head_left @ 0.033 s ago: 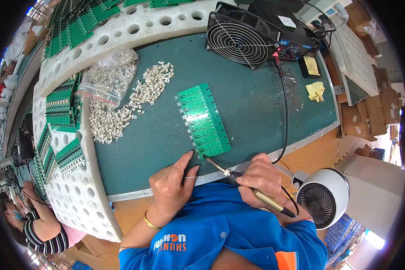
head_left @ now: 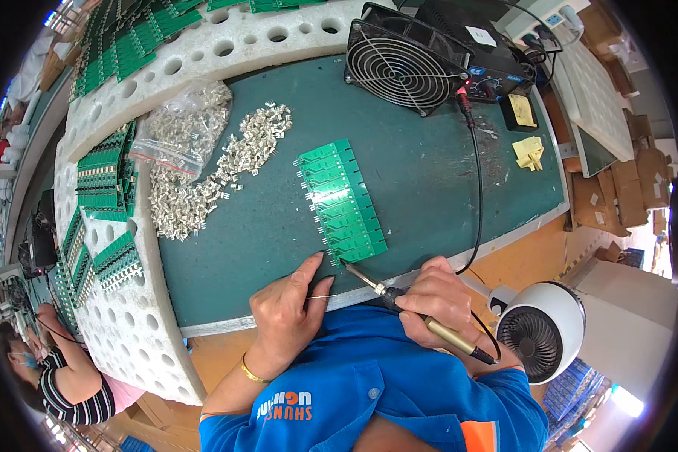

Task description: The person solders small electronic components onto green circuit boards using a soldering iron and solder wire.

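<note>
Gripping the soldering iron, the right hand should lightly dab the green board, near end (left hand pinches wire).

The green rectangular circuit-board panel is smooth and glossy, catching a bright glare. The dark green table looks matt and scuffed. The pen-shaped soldering iron has a gold metallic sheen. Small silver connectors shine like metal; the clear zip bag is crinkled, glossy plastic. The white perforated foam block looks matt, the blue shirt soft cloth.
</note>
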`<state>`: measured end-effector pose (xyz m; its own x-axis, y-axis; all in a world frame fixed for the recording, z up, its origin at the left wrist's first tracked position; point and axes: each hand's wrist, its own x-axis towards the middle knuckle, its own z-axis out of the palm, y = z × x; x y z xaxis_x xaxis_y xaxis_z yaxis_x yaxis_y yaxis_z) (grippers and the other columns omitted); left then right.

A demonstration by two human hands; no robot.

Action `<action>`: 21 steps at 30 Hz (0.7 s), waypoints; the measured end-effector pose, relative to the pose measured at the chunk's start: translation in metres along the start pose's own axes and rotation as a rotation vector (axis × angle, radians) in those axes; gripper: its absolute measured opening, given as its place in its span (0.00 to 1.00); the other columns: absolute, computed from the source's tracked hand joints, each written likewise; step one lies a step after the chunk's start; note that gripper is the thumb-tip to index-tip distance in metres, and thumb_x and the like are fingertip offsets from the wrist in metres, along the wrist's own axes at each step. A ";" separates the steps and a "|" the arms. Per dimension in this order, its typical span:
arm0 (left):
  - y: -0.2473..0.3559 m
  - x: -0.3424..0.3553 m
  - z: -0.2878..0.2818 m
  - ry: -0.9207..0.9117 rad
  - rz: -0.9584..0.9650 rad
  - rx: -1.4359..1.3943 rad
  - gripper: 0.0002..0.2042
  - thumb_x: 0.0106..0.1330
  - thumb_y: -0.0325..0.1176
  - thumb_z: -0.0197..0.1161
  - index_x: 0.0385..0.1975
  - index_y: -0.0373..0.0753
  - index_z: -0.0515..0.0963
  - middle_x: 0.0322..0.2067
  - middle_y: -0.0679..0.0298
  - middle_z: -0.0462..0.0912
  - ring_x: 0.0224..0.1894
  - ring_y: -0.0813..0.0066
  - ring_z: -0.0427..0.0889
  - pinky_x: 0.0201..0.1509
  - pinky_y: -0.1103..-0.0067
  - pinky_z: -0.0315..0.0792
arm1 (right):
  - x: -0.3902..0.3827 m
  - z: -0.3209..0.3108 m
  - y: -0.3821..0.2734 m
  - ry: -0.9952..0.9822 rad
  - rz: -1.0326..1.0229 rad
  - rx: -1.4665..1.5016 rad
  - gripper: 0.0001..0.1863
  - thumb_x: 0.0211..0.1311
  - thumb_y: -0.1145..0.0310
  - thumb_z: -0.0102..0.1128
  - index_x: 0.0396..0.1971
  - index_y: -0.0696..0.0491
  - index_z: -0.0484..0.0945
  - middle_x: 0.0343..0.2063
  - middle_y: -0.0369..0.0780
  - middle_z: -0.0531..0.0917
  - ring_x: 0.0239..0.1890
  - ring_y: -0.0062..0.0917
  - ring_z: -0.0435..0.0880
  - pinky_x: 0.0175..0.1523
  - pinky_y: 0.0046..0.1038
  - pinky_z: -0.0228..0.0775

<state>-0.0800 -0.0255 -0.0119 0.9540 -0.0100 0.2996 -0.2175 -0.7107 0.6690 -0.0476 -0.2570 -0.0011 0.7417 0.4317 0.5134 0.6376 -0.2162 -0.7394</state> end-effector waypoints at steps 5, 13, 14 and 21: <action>0.000 0.000 0.000 0.006 0.005 0.004 0.20 0.52 0.26 0.75 0.47 0.36 0.82 0.11 0.65 0.67 0.12 0.75 0.67 0.19 0.77 0.63 | 0.001 0.000 0.000 0.003 -0.001 0.013 0.13 0.44 0.76 0.70 0.33 0.52 0.81 0.20 0.34 0.80 0.21 0.26 0.77 0.33 0.31 0.66; -0.001 0.000 0.001 0.006 0.005 0.005 0.20 0.51 0.25 0.75 0.47 0.36 0.82 0.12 0.65 0.68 0.13 0.74 0.68 0.19 0.77 0.64 | 0.003 0.000 0.001 -0.005 0.003 0.006 0.14 0.43 0.77 0.71 0.33 0.52 0.81 0.21 0.34 0.81 0.21 0.26 0.77 0.33 0.31 0.66; -0.001 -0.001 0.001 0.008 0.006 0.006 0.20 0.51 0.25 0.75 0.46 0.37 0.82 0.12 0.65 0.68 0.13 0.74 0.68 0.19 0.77 0.64 | 0.003 -0.001 0.000 -0.010 0.004 0.003 0.14 0.42 0.77 0.71 0.33 0.52 0.81 0.21 0.34 0.81 0.21 0.26 0.77 0.33 0.31 0.66; 0.000 -0.001 0.000 -0.009 0.001 0.011 0.20 0.52 0.26 0.75 0.46 0.36 0.82 0.12 0.65 0.68 0.13 0.74 0.69 0.19 0.77 0.64 | 0.002 -0.010 -0.008 0.014 0.032 -0.010 0.13 0.44 0.77 0.69 0.33 0.53 0.80 0.21 0.35 0.80 0.21 0.26 0.77 0.34 0.31 0.67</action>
<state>-0.0809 -0.0251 -0.0119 0.9555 -0.0169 0.2945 -0.2164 -0.7185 0.6610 -0.0493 -0.2636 0.0104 0.7646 0.4118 0.4958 0.6155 -0.2385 -0.7512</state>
